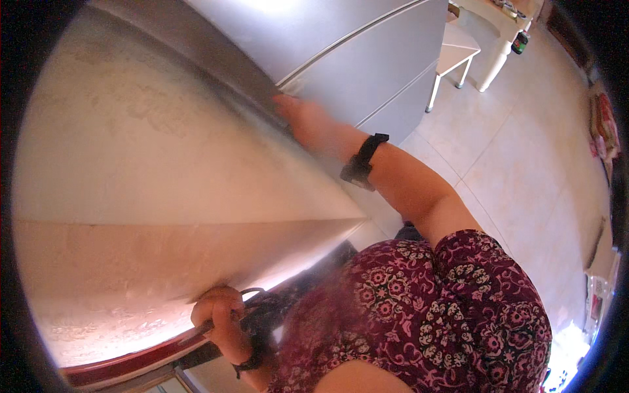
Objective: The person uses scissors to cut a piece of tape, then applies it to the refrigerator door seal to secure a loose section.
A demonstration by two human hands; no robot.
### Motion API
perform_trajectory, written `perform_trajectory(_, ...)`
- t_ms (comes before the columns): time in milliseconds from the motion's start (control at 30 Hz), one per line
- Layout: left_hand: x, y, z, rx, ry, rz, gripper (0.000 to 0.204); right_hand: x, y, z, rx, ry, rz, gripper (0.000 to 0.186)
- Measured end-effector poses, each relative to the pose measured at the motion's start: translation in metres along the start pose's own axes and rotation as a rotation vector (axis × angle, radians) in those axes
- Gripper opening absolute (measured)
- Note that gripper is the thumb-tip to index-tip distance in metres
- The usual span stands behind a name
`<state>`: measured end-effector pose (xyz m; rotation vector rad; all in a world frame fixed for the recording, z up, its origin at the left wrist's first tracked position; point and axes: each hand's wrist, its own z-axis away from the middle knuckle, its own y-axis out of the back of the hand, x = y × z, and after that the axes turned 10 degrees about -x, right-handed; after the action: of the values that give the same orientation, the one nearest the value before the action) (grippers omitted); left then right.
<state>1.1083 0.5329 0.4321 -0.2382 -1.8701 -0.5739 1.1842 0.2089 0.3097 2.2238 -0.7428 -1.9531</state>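
Item one: large silver-grey metal refrigerator with long curved bar handles, standing before me on the pale tiled floor; its open door, a broad brushed-metal panel, fills the left and middle of the view and carries a dark red strip along its lower edge. Item two: my right hand, reaching up and forward to the far edge of that door, where the door meets the refrigerator's front; my fingers lie over the edge and pass out of sight behind it, so I cannot tell whether they are spread or pressed together. A black wrist strap with a buckle sits on this forearm. Item three: my left hand, low at the near bottom edge of the door, fingers curled tight together around a thin dark bar or rim that runs just under the door's edge; a second dark band circles this wrist. Item four: my short sleeve of maroon cloth printed with pink and white flowers, covering the lower right. Item five: small white table with slim legs, standing on the floor just beyond the refrigerator's far corner, and beside it a white worktop on a thick turned leg, with small blurred objects on top.
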Motion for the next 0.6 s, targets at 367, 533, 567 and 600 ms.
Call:
perform_trajectory(367,0.006,-0.001,0.002,-0.018,0.021,0.021,0.014,-0.022,0.005,0.020,0.010,-0.060,0.273,0.037)
perform_trajectory(533,0.002,-0.004,-0.001,-0.016,-0.046,0.052,0.014,0.009,0.007,0.009,0.072,-0.174,0.354,0.023)
perform_trajectory(567,0.001,-0.003,0.000,-0.021,-0.068,0.040,0.014,0.015,0.007,0.007,0.172,-0.200,0.406,0.023)
perform_trajectory(600,-0.002,-0.001,0.001,-0.022,-0.064,0.046,0.014,0.013,0.012,0.007,0.171,-0.204,0.411,0.023)
